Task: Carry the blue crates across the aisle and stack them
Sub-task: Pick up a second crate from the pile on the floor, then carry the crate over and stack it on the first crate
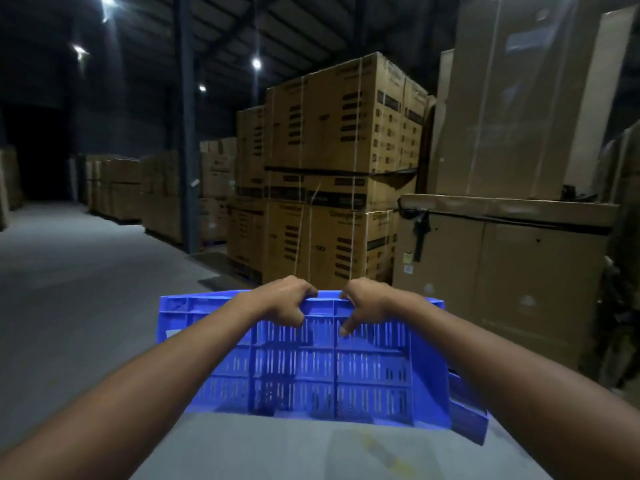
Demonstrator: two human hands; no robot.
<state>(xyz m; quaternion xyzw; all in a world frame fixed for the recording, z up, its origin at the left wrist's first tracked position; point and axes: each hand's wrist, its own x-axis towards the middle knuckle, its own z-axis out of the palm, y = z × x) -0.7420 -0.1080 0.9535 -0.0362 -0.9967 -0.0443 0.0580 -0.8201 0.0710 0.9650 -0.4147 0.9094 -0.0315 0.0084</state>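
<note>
Grey concrete floor (86, 289) w/ stacked cardboard cartons (332, 188) along aisle.

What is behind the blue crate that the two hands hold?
Behind the blue crate, at its right, an edge of a second blue crate shows; the rest is covered. Further back stand cardboard boxes.

I could read no text with any certainty. The stacked cardboard cartons (332, 161) ahead of me carried dark printed blocks and a brand word near their top edges, but the letters were too blurred to make out. A small pale label (408, 258) and a smaller sticker below it sat on the low carton (502, 271) to my right; both were illegible. The blue crate (311, 368) I held bore no readable marking.
</note>
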